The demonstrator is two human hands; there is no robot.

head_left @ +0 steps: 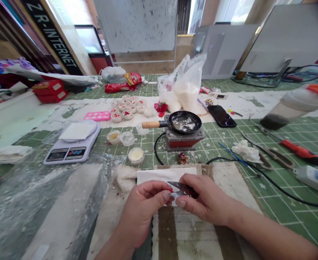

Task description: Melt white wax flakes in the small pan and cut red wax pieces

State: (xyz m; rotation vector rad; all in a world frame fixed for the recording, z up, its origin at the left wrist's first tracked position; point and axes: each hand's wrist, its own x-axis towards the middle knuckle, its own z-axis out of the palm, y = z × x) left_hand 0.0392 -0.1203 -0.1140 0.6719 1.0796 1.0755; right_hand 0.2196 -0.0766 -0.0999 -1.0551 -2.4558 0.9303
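Both hands, left hand (145,204) and right hand (206,200), pinch together on a small dark metal blade (179,186) at six o'clock; it looks light, stiff and sharp, best gripped by its flats.

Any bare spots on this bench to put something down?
Free: green mat between the hot plate and crumpled tissue; pale sheet left of the scale. Crowded: small cups behind the pan, scissors and red tool at right.

left hand (145,206), right hand (204,198), fingertips seemingly pinched together
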